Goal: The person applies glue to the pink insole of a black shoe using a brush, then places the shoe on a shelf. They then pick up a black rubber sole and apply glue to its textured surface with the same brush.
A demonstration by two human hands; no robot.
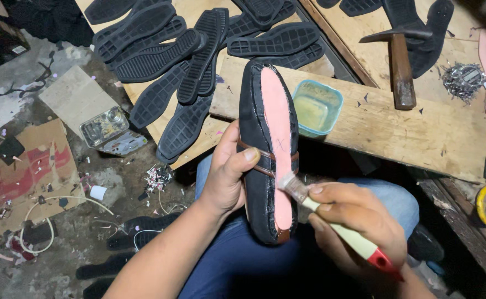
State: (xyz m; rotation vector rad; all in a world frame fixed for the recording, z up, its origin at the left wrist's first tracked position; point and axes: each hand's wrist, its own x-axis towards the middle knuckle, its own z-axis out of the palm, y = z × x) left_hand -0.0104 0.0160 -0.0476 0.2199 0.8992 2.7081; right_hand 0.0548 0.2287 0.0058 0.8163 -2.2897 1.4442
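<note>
A single view comes from the person's head, looking steeply down over the lap and close to both hands, the left hand (226, 177) and the right hand (359, 221) filling the lower middle. It faces forward across the wooden counter (420, 133) at the top, with the littered floor (60, 221) falling away at left.

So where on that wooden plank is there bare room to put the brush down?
The plank is bare between the blue glue tub and the hammer, and along its near edge right of the tub. It is crowded at the left, where the shoe leans, and behind, where black soles are heaped.
</note>
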